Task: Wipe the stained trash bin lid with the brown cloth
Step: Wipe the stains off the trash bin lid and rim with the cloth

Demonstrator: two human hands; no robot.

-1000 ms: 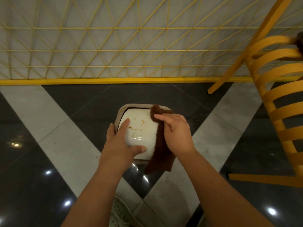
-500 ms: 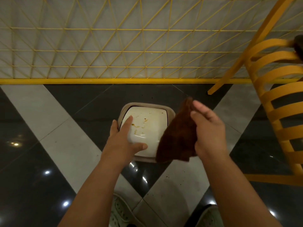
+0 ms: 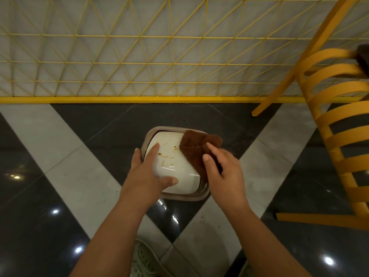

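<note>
Right now the left hand (image 3: 148, 172) is bracing the trash bin lid (image 3: 173, 156), its fingers lying straight over the lid's 9 o'clock edge and the thumb pressing on the white dome near 6 o'clock, so it is holding by pressure rather than by a curled grasp. The right hand (image 3: 223, 170) is pinching the brown cloth (image 3: 194, 151) between thumb and fingers, and the cloth is lying draped over the lid's 2 to 3 o'clock side, touching the white surface and hanging past the tan rim. The lid is sitting on its bin on the dark floor tiles, at about 12 o'clock from the person's shoe (image 3: 143, 260), with the yellow lattice fence (image 3: 139, 56) beyond it and a yellow chair (image 3: 339, 126) off at 2 o'clock.

Brown stains (image 3: 167, 154) are showing on the bare middle of the lid, between the two hands, so the wiping looks barely begun. The risk, as I judge it, is that a sideways stroke toward 9 o'clock drags the cloth into the bracing fingers and leaves the marks beneath them untouched. Smearing is also possible if the stains are wet. Pressing hard on the domed top could tip or swing the lid, since only flat fingers are steadying it
</note>
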